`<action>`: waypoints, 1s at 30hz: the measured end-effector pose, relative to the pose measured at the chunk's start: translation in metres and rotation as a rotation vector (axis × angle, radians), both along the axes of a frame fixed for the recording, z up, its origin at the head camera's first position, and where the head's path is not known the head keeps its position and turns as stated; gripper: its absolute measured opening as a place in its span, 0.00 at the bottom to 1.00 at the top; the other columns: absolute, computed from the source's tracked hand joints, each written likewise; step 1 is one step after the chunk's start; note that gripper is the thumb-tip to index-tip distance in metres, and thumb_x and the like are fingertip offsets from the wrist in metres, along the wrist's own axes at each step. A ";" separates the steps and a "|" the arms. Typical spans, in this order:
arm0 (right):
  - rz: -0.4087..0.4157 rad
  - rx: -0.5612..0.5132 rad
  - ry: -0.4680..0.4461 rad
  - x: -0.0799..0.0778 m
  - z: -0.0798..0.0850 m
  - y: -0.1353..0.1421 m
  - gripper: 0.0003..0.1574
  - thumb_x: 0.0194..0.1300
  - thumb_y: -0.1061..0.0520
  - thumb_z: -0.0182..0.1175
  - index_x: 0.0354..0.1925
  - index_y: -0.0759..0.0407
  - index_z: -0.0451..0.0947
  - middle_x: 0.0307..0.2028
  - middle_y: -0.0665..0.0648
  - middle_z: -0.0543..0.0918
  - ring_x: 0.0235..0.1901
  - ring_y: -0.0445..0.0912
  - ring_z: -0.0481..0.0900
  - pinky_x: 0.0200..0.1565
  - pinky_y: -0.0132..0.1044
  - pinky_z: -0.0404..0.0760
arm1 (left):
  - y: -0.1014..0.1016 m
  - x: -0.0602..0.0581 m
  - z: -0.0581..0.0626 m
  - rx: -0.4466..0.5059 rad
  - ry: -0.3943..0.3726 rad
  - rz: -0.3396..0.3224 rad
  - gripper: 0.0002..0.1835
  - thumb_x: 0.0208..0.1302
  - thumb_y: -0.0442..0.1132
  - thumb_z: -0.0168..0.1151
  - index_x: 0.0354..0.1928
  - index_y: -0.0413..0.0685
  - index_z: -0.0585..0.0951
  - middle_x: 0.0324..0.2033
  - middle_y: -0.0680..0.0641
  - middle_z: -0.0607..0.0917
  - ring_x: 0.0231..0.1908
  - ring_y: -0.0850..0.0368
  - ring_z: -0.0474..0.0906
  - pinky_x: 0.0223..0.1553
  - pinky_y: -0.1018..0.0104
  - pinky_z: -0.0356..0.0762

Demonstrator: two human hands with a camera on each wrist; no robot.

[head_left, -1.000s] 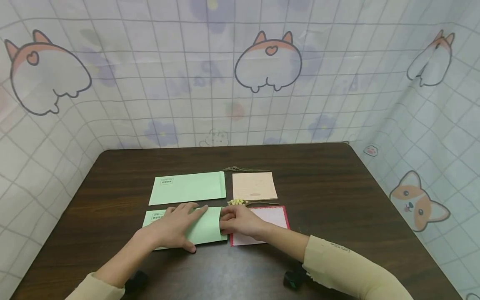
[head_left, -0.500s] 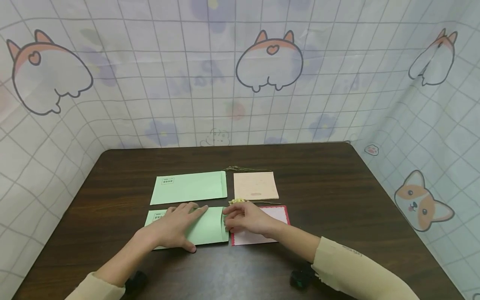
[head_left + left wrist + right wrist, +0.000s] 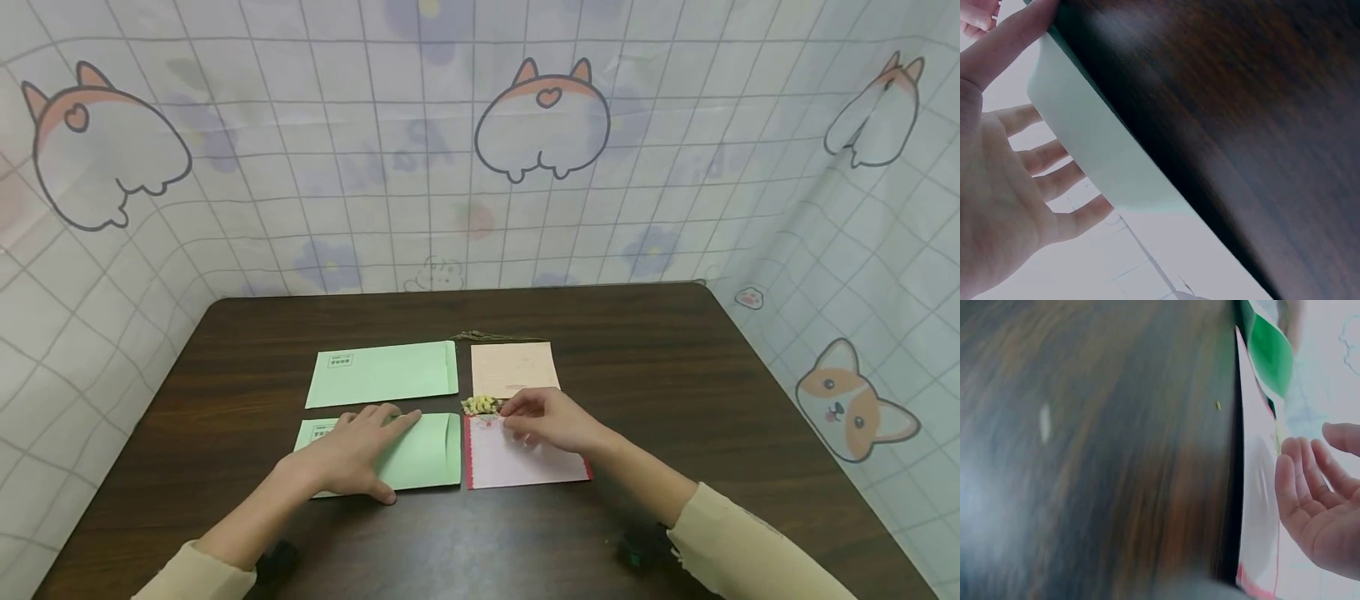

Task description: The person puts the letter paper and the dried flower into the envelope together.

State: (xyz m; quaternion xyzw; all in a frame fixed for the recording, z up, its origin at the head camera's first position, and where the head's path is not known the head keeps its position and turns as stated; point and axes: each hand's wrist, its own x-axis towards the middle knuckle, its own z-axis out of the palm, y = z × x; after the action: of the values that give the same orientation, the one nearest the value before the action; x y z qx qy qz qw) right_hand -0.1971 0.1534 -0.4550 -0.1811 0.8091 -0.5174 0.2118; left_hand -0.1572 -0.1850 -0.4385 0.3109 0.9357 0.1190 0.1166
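Note:
My left hand rests with spread fingers on the front light-green envelope, thumb at its near edge. The envelope's right end gapes a little, and the right wrist view looks into its green mouth. Over the upper part of a white card with a red border hovers my right hand, fingers loosely bent. The right wrist view shows nothing between its fingers. Just left of these fingertips lies a dried flower with pale yellow blossoms; its stem is hidden behind the hand.
Behind the front envelope lies a second green envelope. To its right is a beige paper square, with a thin dried sprig along its far edge. A patterned sheet hangs around the dark wooden table.
My right hand has come away from the envelope's open end and moved right over the card, uncovering the envelope mouth and most of the card. The left hand has stayed on the envelope.

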 end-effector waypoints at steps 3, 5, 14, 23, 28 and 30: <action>-0.021 0.010 0.019 -0.002 0.002 0.012 0.12 0.71 0.58 0.66 0.48 0.65 0.84 0.39 0.62 0.86 0.34 0.54 0.83 0.37 0.45 0.85 | 0.000 0.000 -0.001 -0.007 -0.002 0.000 0.59 0.46 0.54 0.84 0.78 0.46 0.63 0.65 0.42 0.70 0.65 0.43 0.66 0.57 0.38 0.65; -0.038 0.014 0.026 -0.004 0.003 0.020 0.12 0.71 0.58 0.66 0.48 0.65 0.84 0.39 0.62 0.86 0.33 0.54 0.83 0.36 0.45 0.85 | 0.000 0.000 -0.001 -0.002 -0.001 0.000 0.59 0.45 0.54 0.84 0.78 0.45 0.63 0.65 0.42 0.70 0.65 0.43 0.66 0.56 0.38 0.65; -0.088 0.101 0.051 -0.006 0.001 0.055 0.13 0.71 0.59 0.65 0.49 0.67 0.83 0.36 0.60 0.83 0.28 0.53 0.80 0.33 0.42 0.84 | 0.000 0.000 -0.001 -0.001 -0.007 0.005 0.59 0.46 0.54 0.84 0.78 0.46 0.63 0.65 0.42 0.70 0.65 0.44 0.66 0.57 0.38 0.65; -0.176 0.218 0.148 -0.008 -0.001 0.075 0.10 0.69 0.59 0.66 0.46 0.63 0.83 0.32 0.54 0.79 0.30 0.50 0.77 0.32 0.43 0.82 | 0.000 0.000 0.000 0.008 0.019 0.002 0.59 0.45 0.53 0.84 0.78 0.45 0.64 0.64 0.42 0.71 0.64 0.43 0.66 0.56 0.38 0.66; -0.162 0.283 0.201 -0.009 -0.006 0.080 0.13 0.67 0.57 0.69 0.46 0.63 0.83 0.33 0.53 0.78 0.31 0.47 0.75 0.31 0.40 0.78 | 0.000 0.001 0.000 0.009 0.011 0.008 0.59 0.45 0.53 0.84 0.78 0.45 0.64 0.64 0.42 0.71 0.64 0.44 0.66 0.56 0.38 0.65; -0.152 0.309 0.221 -0.008 -0.008 0.080 0.15 0.66 0.55 0.70 0.46 0.63 0.83 0.34 0.53 0.78 0.32 0.47 0.74 0.33 0.40 0.76 | 0.000 0.001 -0.001 0.008 0.005 0.007 0.59 0.45 0.53 0.84 0.78 0.45 0.64 0.64 0.42 0.71 0.65 0.44 0.66 0.57 0.37 0.65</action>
State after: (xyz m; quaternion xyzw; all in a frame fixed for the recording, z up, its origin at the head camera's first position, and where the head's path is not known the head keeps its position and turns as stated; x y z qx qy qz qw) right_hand -0.2050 0.2337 -0.4631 -0.1405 0.9086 -0.3785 0.1071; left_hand -0.1564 -0.1849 -0.4396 0.3083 0.9366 0.1224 0.1127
